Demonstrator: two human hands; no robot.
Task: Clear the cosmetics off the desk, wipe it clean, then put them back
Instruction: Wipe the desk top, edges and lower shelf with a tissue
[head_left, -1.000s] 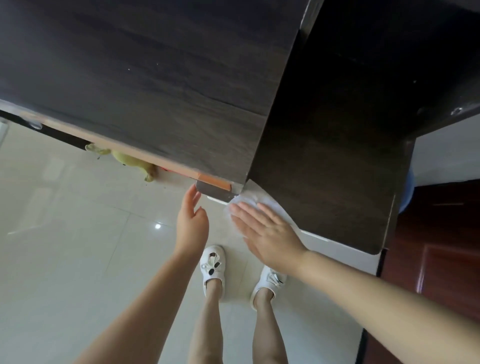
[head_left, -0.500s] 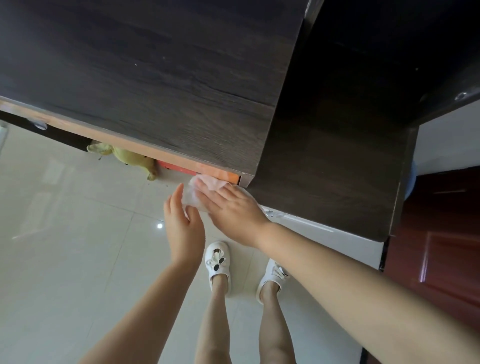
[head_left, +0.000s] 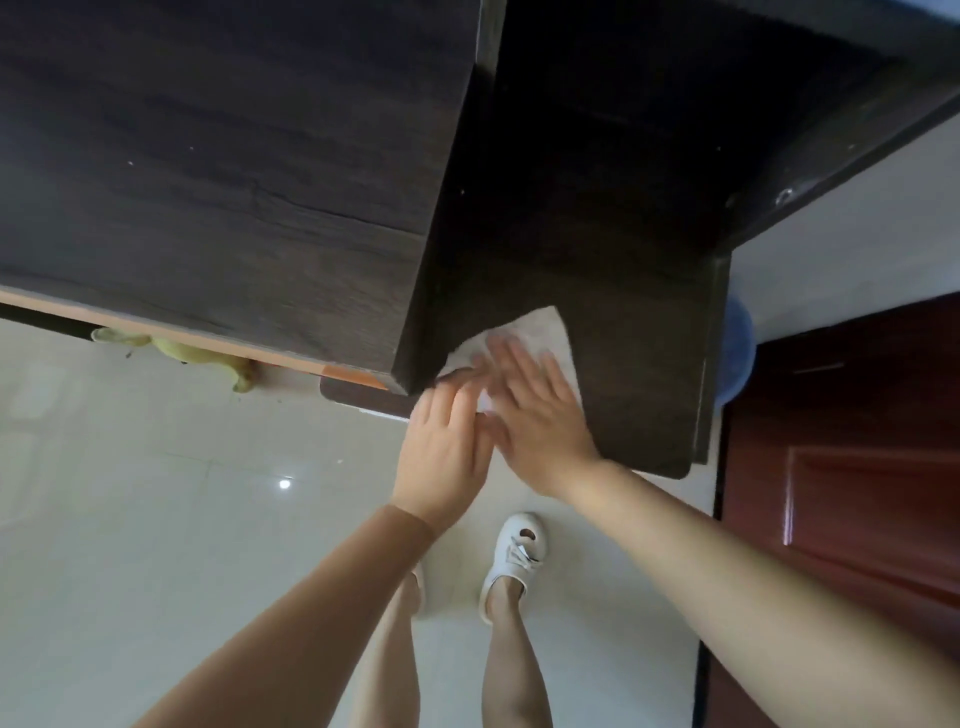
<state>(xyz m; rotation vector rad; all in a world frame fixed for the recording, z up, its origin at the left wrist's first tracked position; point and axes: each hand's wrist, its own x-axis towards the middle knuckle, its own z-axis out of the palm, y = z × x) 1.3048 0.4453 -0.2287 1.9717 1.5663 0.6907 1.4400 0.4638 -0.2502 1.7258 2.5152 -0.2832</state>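
Note:
A dark wood desk (head_left: 223, 171) fills the upper part of the head view, with a lower dark side surface (head_left: 634, 270) to its right. A white wipe (head_left: 545, 332) lies flat on that lower surface near the desk's corner. My right hand (head_left: 535, 415) presses on the wipe with straight, motion-blurred fingers. My left hand (head_left: 441, 447) sits just to its left at the surface's front edge, fingers straight and touching the wipe's near edge. No cosmetics are in view.
A yellow-green cloth (head_left: 192, 353) shows under the desk's front edge at left. A blue round object (head_left: 737, 353) peeks out right of the lower surface. A red-brown door (head_left: 857, 441) stands at right. My feet in white shoes (head_left: 514, 556) stand on pale floor tiles.
My right hand slid the wipe from the desk's corner rightward onto the lower dark surface, where it now lies spread out. My left hand followed to the right, close beside it.

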